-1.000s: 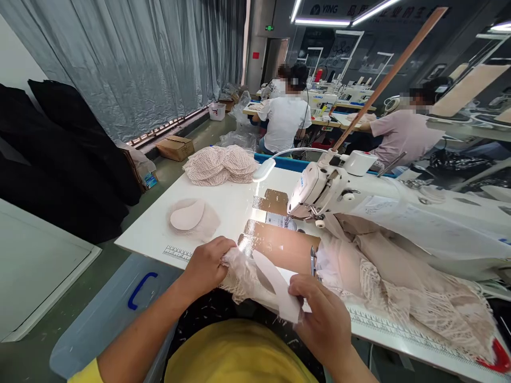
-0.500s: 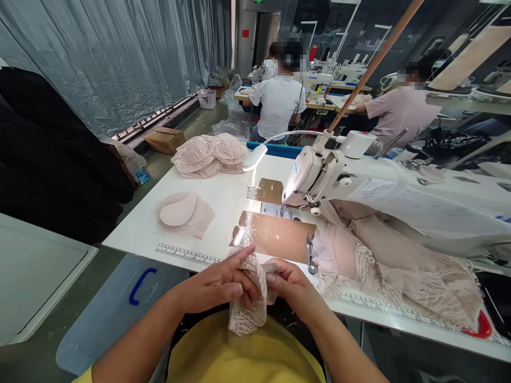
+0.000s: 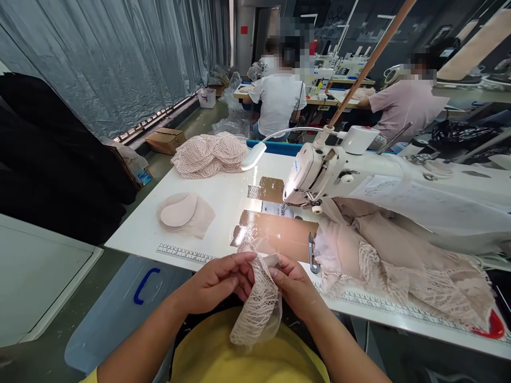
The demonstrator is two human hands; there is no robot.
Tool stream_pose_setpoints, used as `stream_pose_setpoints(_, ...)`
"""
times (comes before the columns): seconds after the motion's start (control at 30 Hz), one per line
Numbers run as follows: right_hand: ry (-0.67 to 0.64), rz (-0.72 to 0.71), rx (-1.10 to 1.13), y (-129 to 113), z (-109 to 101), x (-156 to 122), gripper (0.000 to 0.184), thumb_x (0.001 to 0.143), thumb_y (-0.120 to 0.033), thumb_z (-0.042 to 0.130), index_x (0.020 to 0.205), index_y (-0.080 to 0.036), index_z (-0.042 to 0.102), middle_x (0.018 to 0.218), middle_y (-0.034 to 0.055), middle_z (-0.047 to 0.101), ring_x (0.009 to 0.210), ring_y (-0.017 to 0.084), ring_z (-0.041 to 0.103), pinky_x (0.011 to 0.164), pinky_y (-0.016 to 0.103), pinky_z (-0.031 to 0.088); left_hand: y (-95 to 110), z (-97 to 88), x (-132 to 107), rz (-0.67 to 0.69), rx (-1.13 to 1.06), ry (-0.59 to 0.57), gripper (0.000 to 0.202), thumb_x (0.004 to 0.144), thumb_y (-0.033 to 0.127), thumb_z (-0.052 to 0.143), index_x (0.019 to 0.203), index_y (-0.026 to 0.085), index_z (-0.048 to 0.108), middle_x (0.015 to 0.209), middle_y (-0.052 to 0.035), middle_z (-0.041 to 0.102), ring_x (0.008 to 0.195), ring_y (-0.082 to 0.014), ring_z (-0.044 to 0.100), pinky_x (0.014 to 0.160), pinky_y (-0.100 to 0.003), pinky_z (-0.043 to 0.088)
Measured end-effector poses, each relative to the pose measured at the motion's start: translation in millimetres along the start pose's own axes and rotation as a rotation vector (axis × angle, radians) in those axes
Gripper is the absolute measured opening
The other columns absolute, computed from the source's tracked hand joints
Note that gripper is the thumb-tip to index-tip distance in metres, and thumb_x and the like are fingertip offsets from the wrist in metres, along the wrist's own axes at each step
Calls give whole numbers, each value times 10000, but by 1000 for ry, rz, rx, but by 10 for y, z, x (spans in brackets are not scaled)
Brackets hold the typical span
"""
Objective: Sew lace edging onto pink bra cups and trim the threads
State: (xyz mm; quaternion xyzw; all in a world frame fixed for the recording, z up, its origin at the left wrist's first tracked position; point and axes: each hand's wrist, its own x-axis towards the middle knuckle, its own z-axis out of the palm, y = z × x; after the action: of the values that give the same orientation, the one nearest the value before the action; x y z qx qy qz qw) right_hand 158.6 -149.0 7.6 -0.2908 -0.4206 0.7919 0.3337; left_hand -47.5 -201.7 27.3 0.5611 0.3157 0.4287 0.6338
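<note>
A beige lace piece (image 3: 257, 303) with a sheer backing hangs between my hands at the table's front edge, its lower end over my lap. My left hand (image 3: 225, 282) is closed at the piece's left upper edge, the fingers bent and partly hidden behind the lace. On the other side my right hand (image 3: 295, 284) pinches its upper right corner between thumb and fingers. Just beyond my right hand lie thread snips (image 3: 313, 255). Further left on the table is a beige cup pad (image 3: 178, 210) on sheer fabric.
A sewing machine (image 3: 315, 175) with a lit lamp (image 3: 254, 156) stands at the right. Beige lace fabric (image 3: 399, 260) is heaped below its arm. Stacked lace cups (image 3: 209, 154) sit at the back of the white table (image 3: 139, 226). Two people (image 3: 279, 101) work ahead.
The lace piece has been turned and spread, showing more of its face and sheer layer. My left fingers, stretched out before, have closed in on its edge.
</note>
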Motion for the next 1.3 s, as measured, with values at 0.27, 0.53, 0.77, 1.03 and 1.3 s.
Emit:
stream_pose_setpoints(0.27, -130, -21, -90, -49, 9, 9, 230, 789, -395, 697, 853, -178, 659, 753, 3, 629, 647, 122, 563, 633, 237, 454, 5, -22, 214, 21, 379, 144, 658, 739, 350, 730, 1337, 238, 480, 1215, -103, 532, 1008, -218, 537, 837, -308, 480)
stream_pose_setpoints(0.53, 190, -365, -427, -36, -41, 56, 539, 795, -414, 675, 1267, -248, 472, 1236, 92, 547, 1101, 215, 535, 952, 352, 434, -144, 175, 338, -74, -201, 337, 282, 822, 351, 669, 983, 132, 593, 821, -26, 617, 743, -130, 562, 697, -227, 466)
stream_pose_setpoints(0.77, -2, -126, -785, -165, -212, -159, 65, 808, -251, 610, 849, -201, 601, 661, -37, 521, 596, 123, 489, 560, 232, 422, -76, -10, 288, -123, -304, 400, 269, 742, 309, 750, 901, 140, 614, 734, -1, 618, 641, -113, 569, 620, -213, 467)
stream_pose_setpoints(1.03, 75, -419, -676, -325, -282, -131, 423, 772, -300, 696, 1164, -277, 538, 1228, 82, 515, 749, 131, 522, 664, 279, 478, -111, -17, 282, -171, -266, 248, 330, 734, 293, 756, 997, 125, 652, 805, -34, 657, 690, -136, 596, 664, -239, 489)
stream_pose_setpoints(1.3, 52, -219, -799, -345, -112, 13, 157, 812, -315, 652, 888, -202, 573, 687, -42, 502, 545, 90, 397, 489, 209, 341, -70, -41, 258, -202, -135, 170, 302, 741, 310, 741, 945, 109, 645, 766, -29, 606, 652, -123, 547, 611, -219, 448)
